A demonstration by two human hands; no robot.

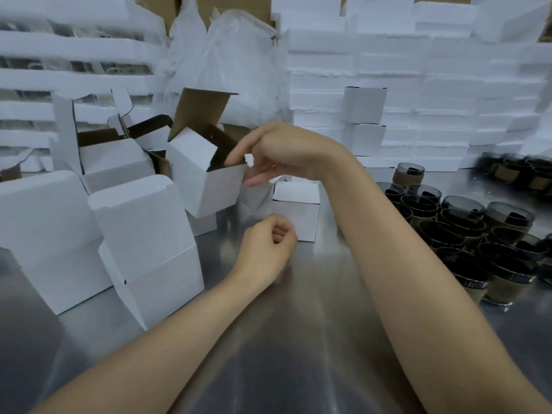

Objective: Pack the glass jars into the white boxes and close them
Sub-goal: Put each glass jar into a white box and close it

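Observation:
An open white box [206, 180] with a brown inside is tilted above the metal table [298, 339], its lid flap standing up. My right hand [268, 153] pinches its right rim. My left hand [268, 249] hovers lower over the table with fingers curled and nothing in it. Several dark glass jars [466, 222] with brown paper sleeves stand clustered on the right. A small closed white box [295, 210] sits just behind my left hand.
Several open white boxes [140, 234] crowd the left side of the table. Stacks of flat white boxes [433, 94] form a wall at the back, with a clear plastic bag [233, 64] in the middle. More jars [519, 171] stand at the far right.

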